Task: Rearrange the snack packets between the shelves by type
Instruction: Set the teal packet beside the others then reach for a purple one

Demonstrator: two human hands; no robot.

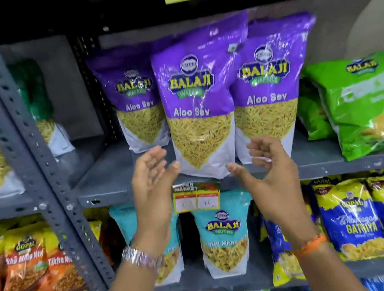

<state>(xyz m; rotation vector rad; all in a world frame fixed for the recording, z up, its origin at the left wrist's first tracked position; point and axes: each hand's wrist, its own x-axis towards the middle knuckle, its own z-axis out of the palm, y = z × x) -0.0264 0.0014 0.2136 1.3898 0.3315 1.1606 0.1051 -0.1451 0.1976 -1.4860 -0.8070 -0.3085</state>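
Note:
Three purple Aloo Sev packets stand upright on the grey middle shelf [121, 179]: the front packet [197, 99], one behind it to the left [136, 103] and one to the right [267, 88]. My left hand [154, 189] is open just left of the front packet's base, palm turned toward it, not touching. My right hand [268, 173] is open with curled fingers just right of the same base, also apart from it. A light green packet [367, 102] leans at the shelf's right end.
Teal Balaji packets [223, 238] stand on the shelf below, with blue Gathiya packets [353, 220] to the right and orange Gopal packets [26, 262] to the left. A grey slotted upright [33, 150] divides the bays. A price tag [197, 198] hangs on the shelf edge.

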